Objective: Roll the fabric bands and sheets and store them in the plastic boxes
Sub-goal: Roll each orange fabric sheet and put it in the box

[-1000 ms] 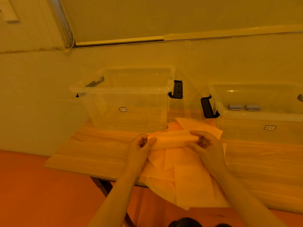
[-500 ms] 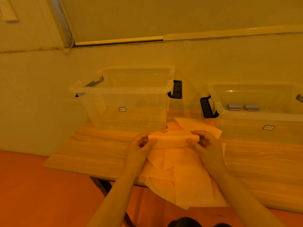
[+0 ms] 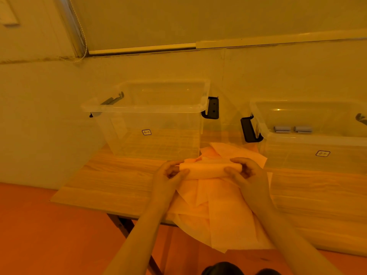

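Observation:
A pale orange fabric sheet is rolled into a short tube, the fabric roll, held just above a heap of loose orange sheets on the wooden table. My left hand grips the roll's left end and my right hand grips its right end, fingers curled round it. Behind stand two clear plastic boxes: the left box holds no fabric, while the right box holds two small grey rolls.
Both boxes have black latch handles on their sides. A wall runs right behind the boxes. The loose sheets hang over the table's near edge. The orange floor lies to the left and below.
The roll has grown tighter and rounder between my hands, with less loose sheet trailing from it. Both hands stayed in nearly the same place.

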